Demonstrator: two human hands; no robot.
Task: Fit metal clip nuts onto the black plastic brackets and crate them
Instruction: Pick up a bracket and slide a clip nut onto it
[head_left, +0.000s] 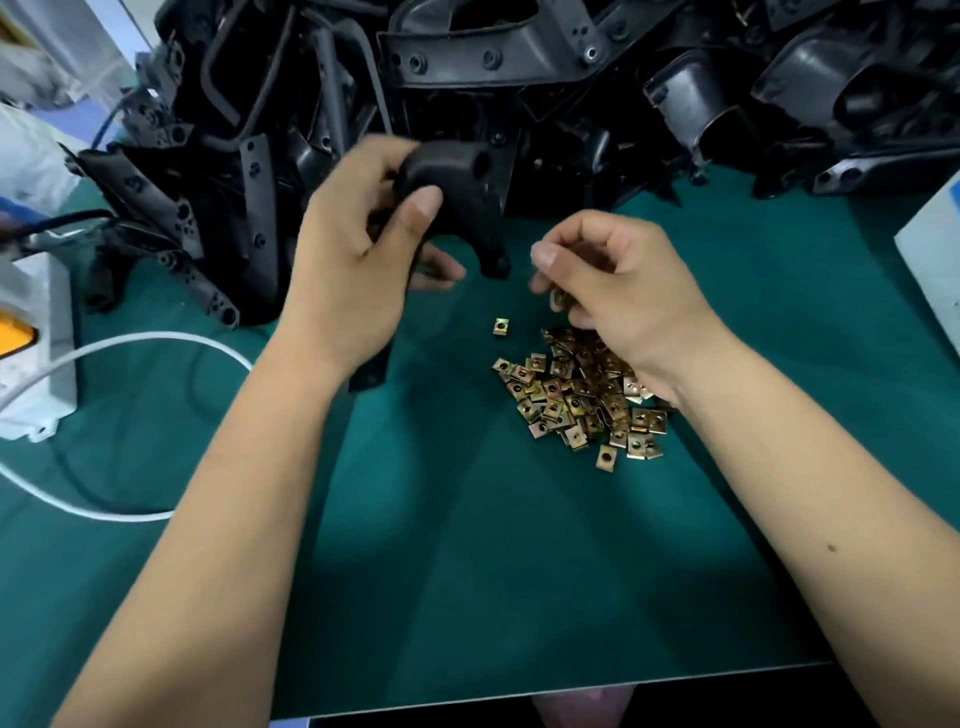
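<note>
My left hand (353, 244) grips a black plastic bracket (462, 192) just above the green mat, thumb over its top, in front of the big heap. My right hand (618, 286) hovers to its right with fingers curled, pinching a small brass-coloured clip nut (560, 298) at the fingertips. Under that hand lies a loose pile of clip nuts (576, 400) on the mat. One single clip nut (501, 327) lies apart, left of the pile. No crate is in view.
A tall heap of black plastic brackets (519, 78) fills the back of the green mat (467, 545). A white power box (36, 353) with white cable (130, 343) sits at the left. A white box edge (935, 249) stands at the right.
</note>
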